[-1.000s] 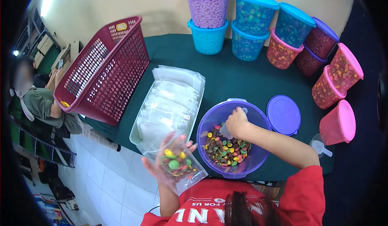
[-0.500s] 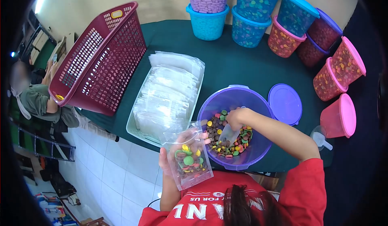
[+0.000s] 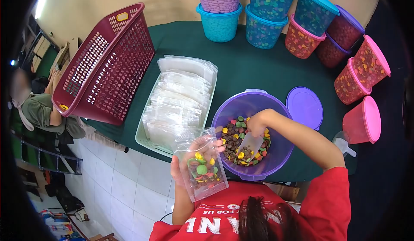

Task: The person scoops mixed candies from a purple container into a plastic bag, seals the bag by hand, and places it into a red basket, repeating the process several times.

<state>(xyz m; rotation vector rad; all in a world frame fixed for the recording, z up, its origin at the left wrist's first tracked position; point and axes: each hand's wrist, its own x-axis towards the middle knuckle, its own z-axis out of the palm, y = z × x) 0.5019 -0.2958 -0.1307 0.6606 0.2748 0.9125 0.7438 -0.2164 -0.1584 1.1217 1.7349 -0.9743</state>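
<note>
A purple tub (image 3: 282, 154) holds brown, yellow, green and red candies (image 3: 231, 137). Inside it, my right hand (image 3: 258, 122) grips a translucent scoop (image 3: 250, 146), whose blade rests among the candies. Just left of the tub, my left hand (image 3: 176, 170) holds a clear zip bag (image 3: 202, 172) upright from behind, partly filled with the same kind of candies. The fingers of this hand show at the bag's right edge. Behind the bag is a pale tray (image 3: 141, 133) of stacked clear bags (image 3: 179, 98).
A maroon basket (image 3: 108, 68) stands at the left. Lidded candy tubs (image 3: 267, 12) line the back and right edge. A purple lid (image 3: 304, 108) and a second scoop (image 3: 343, 146) lie to the right. At far left, a person (image 3: 41, 111) sits.
My right hand has moved slightly to the right with the scoop, which now stands steeper in the candies. My left hand and the bag are almost unchanged.
</note>
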